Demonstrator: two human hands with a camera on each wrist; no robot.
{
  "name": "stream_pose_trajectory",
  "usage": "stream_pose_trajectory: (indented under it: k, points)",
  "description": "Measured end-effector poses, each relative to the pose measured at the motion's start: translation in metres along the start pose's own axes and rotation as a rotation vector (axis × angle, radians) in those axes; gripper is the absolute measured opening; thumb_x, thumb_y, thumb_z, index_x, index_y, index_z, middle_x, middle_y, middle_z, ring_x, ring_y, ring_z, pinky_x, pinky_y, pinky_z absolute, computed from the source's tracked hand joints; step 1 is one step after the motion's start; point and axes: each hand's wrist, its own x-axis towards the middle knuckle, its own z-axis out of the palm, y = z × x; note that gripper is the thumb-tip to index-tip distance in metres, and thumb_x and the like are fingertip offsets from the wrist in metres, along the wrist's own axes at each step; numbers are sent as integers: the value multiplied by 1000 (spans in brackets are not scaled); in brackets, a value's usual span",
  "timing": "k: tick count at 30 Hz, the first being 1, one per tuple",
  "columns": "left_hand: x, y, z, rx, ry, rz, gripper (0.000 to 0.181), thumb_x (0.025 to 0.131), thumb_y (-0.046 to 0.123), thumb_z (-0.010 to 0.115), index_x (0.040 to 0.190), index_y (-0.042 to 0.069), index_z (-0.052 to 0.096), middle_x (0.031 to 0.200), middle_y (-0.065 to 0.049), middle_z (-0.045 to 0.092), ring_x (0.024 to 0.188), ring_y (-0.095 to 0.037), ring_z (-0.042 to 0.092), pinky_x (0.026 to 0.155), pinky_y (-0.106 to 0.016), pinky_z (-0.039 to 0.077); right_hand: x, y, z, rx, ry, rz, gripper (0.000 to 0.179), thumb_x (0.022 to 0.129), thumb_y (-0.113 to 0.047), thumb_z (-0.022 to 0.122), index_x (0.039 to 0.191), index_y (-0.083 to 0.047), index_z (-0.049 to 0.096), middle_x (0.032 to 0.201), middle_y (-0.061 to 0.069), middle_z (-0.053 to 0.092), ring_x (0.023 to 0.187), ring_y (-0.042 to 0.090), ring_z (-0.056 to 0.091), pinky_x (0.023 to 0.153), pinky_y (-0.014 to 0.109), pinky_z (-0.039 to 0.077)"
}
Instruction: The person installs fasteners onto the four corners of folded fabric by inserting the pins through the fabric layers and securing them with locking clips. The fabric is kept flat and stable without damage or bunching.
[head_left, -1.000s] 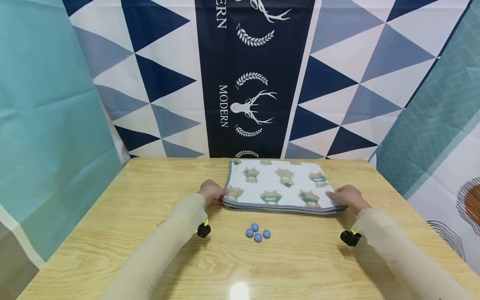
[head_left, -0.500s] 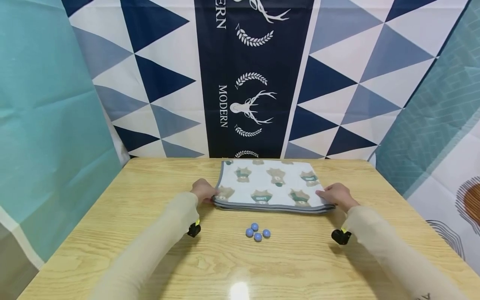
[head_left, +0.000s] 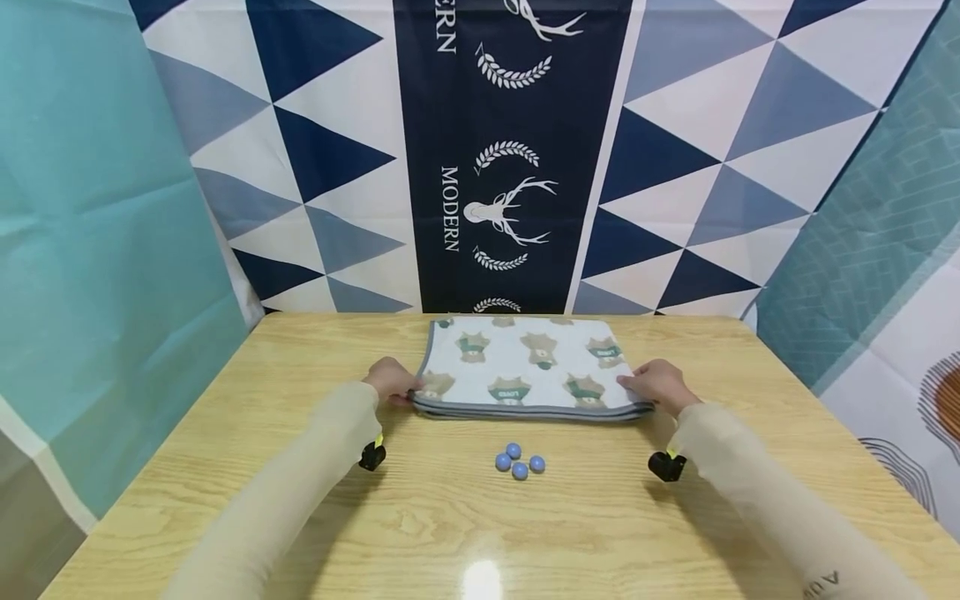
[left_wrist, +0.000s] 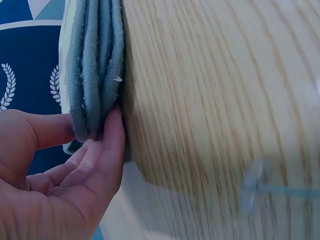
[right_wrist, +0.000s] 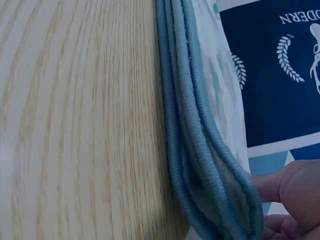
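A folded cloth [head_left: 517, 358], white with brown bears and grey-blue edging, lies near the back of the table. My left hand [head_left: 392, 379] pinches its near left corner. In the left wrist view the thumb is on top of the stacked edging [left_wrist: 92, 65] and the fingers [left_wrist: 112, 150] are beneath. My right hand [head_left: 660, 384] grips the near right corner, thumb on top; in the right wrist view the layered hems [right_wrist: 200, 135] bow upward beside the thumb [right_wrist: 270, 186], and the other fingers are partly hidden.
Several small blue balls [head_left: 520, 471] sit close together on the wooden table [head_left: 450, 533], in front of the cloth. A patterned curtain [head_left: 495, 167] hangs behind the table's back edge, with teal fabric [head_left: 112, 250] along the left side.
Both hands have slid the folded cloth to the left across the table, keeping hold of its near corners. The blue balls stay in place.
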Motion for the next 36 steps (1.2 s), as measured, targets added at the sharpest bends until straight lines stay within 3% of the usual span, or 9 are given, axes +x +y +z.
stream_pose_trajectory:
  k: [8, 16, 21, 25, 28, 36]
  points:
    - [-12, 0, -12, 4, -49, 2, 13, 88, 7, 66, 90, -5, 60, 65, -3, 53, 47, -6, 56, 57, -21, 58, 2, -7, 6, 1, 13, -21, 36, 91, -29, 61, 93, 6, 65, 86, 13, 59, 74, 19, 49, 57, 24, 41]
    - [-19, -3, -21, -24, -108, 7, 11, 90, 7, 63, 89, -3, 60, 62, 0, 49, 51, -5, 55, 63, -22, 59, 2, -13, 9, -12, 28, -32, 38, 91, -28, 61, 98, 9, 65, 96, 20, 63, 82, 23, 52, 64, 25, 43]
    - [-20, -3, -28, -20, -128, 7, 11, 91, 7, 62, 85, -2, 58, 57, 2, 46, 49, -5, 56, 65, -24, 60, 2, -17, 11, 5, 20, -39, 33, 91, -28, 61, 84, 4, 63, 75, 7, 54, 73, 19, 46, 61, 24, 39]
    - [-20, -4, -32, -1, -152, 24, 15, 91, 6, 62, 77, 1, 57, 49, 4, 40, 46, -5, 55, 64, -25, 60, 2, -19, 11, 14, 14, -31, 34, 91, -27, 61, 89, 7, 63, 80, 12, 57, 75, 20, 48, 62, 25, 41]
    - [-20, -7, -34, 5, -175, 26, 16, 90, 5, 62, 76, 1, 57, 49, 4, 40, 45, -5, 54, 63, -24, 60, 1, -20, 13, 21, 17, -26, 37, 91, -27, 61, 100, 9, 65, 95, 18, 63, 80, 21, 52, 62, 24, 43]
    - [-16, -13, -34, 9, -182, 10, 14, 90, 4, 62, 96, -9, 62, 62, -2, 51, 52, -9, 58, 64, -25, 60, -1, -25, 17, 34, 18, -10, 36, 91, -26, 63, 101, 9, 65, 94, 16, 62, 80, 21, 52, 63, 24, 42]
